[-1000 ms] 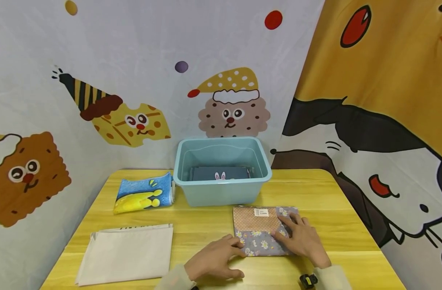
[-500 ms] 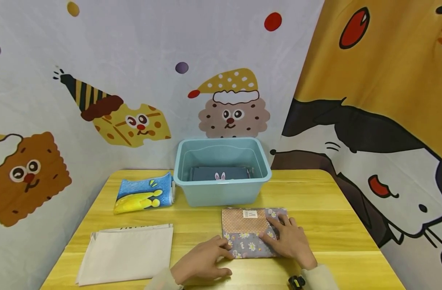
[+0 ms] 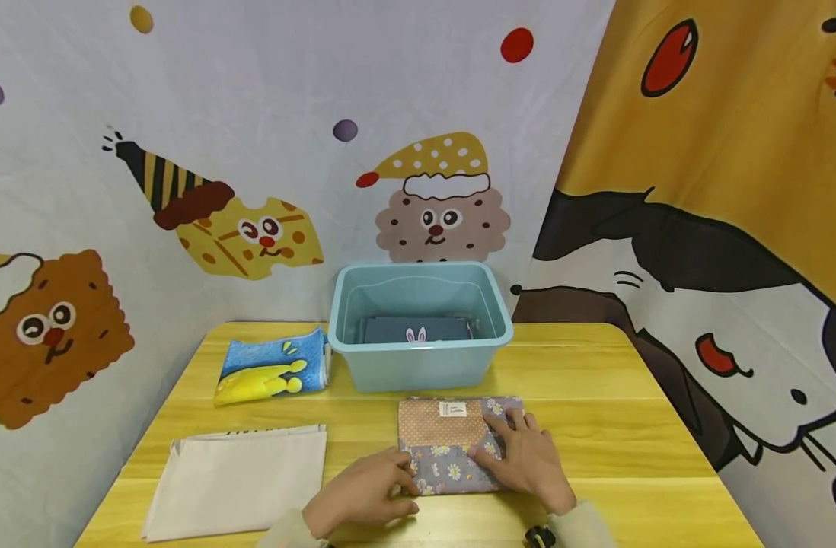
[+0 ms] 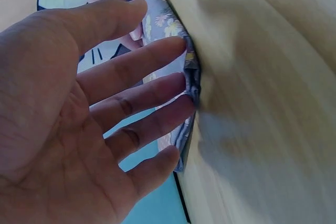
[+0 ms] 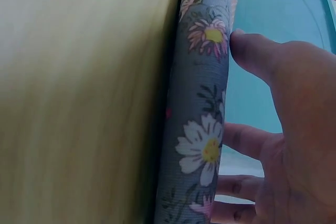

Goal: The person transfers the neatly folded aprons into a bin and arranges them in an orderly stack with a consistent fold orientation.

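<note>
A folded grey floral cloth (image 3: 452,468) with an orange dotted panel and a small white label lies flat on the table in front of the bin. My right hand (image 3: 528,457) rests on its right side, fingers spread over the top. At the lower left edge, my left hand (image 3: 366,491) touches the cloth with its fingertips. The left wrist view shows those fingers (image 4: 142,100) nearly straight against the folded edge, thumb apart. In the right wrist view the thumb (image 5: 254,53) and fingers lie along the upper face of the cloth (image 5: 197,129), whose thick rounded fold faces the camera.
A light blue plastic bin (image 3: 421,369) stands at the back, with a dark folded cloth (image 3: 397,329) bearing a rabbit print inside. Left of it lies a folded blue and yellow cloth (image 3: 270,369). A folded beige cloth (image 3: 240,479) is at the table's (image 3: 617,426) front left.
The floral cloth has slid left along the table, together with both hands, which keep the same pose on it. The bin and the other cloths have stayed put.
</note>
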Motion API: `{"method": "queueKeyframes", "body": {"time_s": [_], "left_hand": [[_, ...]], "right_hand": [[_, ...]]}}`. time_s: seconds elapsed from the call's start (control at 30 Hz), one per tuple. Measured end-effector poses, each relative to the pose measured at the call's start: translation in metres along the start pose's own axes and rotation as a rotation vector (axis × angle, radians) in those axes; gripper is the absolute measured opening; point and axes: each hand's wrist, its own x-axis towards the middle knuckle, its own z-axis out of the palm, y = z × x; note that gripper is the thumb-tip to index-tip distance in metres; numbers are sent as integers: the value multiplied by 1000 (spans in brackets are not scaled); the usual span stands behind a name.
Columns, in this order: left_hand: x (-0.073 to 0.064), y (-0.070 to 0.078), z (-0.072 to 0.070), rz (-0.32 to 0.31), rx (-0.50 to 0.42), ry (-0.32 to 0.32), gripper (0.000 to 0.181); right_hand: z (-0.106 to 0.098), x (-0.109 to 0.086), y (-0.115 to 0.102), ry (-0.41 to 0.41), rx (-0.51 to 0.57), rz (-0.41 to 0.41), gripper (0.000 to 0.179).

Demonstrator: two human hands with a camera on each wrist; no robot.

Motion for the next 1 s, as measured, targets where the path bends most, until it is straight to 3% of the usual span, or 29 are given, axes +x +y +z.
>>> {"method": "queueKeyframes", "body": {"time_s": [0.43,0.57,0.73,0.87,1.0], "left_hand": [[-7,-8,-3,-34,-55,13,16],[-5,-13,1,-68,-185,66,15],[-2,-20,4,-159,-338,125,14],[2,-23,6,-225,-398,209,12],[4,-26,10,-286,-453,312,14]], "right_hand": [[6,1,-18,47,6,-3,71],[4,0,-17,34,52,-4,67],[-5,1,-8,21,145,-29,59],[-14,3,1,10,224,-25,61],[-20,3,8,-2,287,33,70]]}}
